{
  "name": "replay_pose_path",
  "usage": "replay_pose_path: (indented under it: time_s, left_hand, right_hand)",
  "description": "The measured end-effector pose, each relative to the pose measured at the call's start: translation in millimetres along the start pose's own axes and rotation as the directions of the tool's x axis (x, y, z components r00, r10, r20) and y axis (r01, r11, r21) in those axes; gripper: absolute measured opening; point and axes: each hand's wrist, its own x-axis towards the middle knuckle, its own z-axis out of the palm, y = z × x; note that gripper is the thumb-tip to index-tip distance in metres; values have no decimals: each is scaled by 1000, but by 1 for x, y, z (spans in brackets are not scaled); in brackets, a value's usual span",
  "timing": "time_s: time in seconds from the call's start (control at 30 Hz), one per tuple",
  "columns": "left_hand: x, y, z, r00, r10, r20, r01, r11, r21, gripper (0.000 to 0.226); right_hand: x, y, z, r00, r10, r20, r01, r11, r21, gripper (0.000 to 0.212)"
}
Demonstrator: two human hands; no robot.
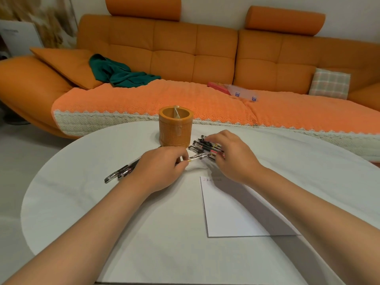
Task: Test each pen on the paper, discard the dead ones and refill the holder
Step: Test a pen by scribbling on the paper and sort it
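An orange round pen holder (175, 126) stands on the white table (82, 202), with no pens showing above its rim. To its right lies a bunch of clear pens (206, 146), and my right hand (230, 155) rests over them with its fingers curled on the pile. My left hand (162, 167) pinches one end of a single clear pen (198, 157) whose other end reaches the pile under my right hand. Two more pens (121, 171) lie left of my left hand. A white sheet of paper (232, 212) with faint marks at its top edge lies in front of me.
An orange sofa (185, 58) runs behind the table, close to its far edge. On it lie a green cloth (119, 73), a checked cushion (330, 83) and a clear plastic box (242, 92) beside a red item.
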Motion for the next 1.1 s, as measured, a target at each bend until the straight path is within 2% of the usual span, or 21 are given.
replay_pose_path:
  time_s: [0.1, 0.2, 0.33, 0.4, 0.43, 0.5, 0.57, 0.63, 0.7, 0.77, 0.83, 0.9, 0.97, 1.03, 1.1]
  left_hand:
    - [1, 11, 7, 998, 48, -34, -50, 997, -62, 10]
    - [1, 17, 14, 995, 99, -5, -99, 993, -61, 14]
    - [4, 13, 24, 996, 81, 47, -79, 995, -55, 23]
    - [7, 12, 30, 996, 80, 31, -78, 994, -72, 19]
    - [8, 12, 32, 997, 75, 10, -73, 991, -113, 16]
    - [9, 14, 35, 998, 47, -42, -56, 967, -249, 11]
    - [10, 19, 37, 997, 15, -74, -43, 919, -392, 8]
    - [10, 27, 37, 998, 2, -59, -32, 861, -507, 8]
    - [10, 33, 37, 999, 34, -9, -33, 832, -554, 9]
    - [10, 33, 40, 997, 63, 39, -33, 851, -525, 14]
    - [10, 28, 45, 994, 89, 70, -50, 902, -428, 30]
    - [9, 22, 49, 985, 127, 119, -88, 953, -289, 47]
    - [8, 23, 50, 973, 143, 180, -103, 971, -214, 54]
    - [9, 25, 50, 967, 149, 207, -112, 977, -181, 55]
    - [10, 26, 48, 964, 156, 216, -120, 978, -169, 56]
  right_hand:
    - [-13, -1, -4, 987, -86, 136, 86, 996, 9, 39]
    - [-25, 7, -4, 985, -75, 155, 73, 997, 22, 25]
    - [-37, 27, -6, 991, 19, 135, -23, 999, 29, 22]
    - [-39, 34, -4, 985, 87, 146, -116, 971, 208, 18]
    - [-39, 35, -3, 978, 136, 157, -187, 907, 377, 16]
    - [-35, 32, -5, 949, 255, 186, -312, 661, 682, 14]
    - [-32, 27, -6, 918, 314, 241, -360, 406, 840, 11]
    - [-28, 22, -5, 908, 295, 298, -355, 162, 921, 14]
    - [-24, 20, -6, 897, 285, 339, -348, -18, 937, 19]
    - [-21, 19, -7, 877, 295, 379, -342, -173, 924, 19]
    - [-18, 20, -7, 854, 302, 424, -326, -326, 887, 22]
    - [-18, 22, -8, 819, 322, 474, -312, -444, 840, 34]
    - [-19, 26, -9, 779, 344, 525, -319, -505, 802, 51]
    - [-21, 28, -9, 756, 354, 551, -340, -508, 792, 55]
    - [-22, 29, -9, 751, 354, 558, -357, -494, 793, 48]
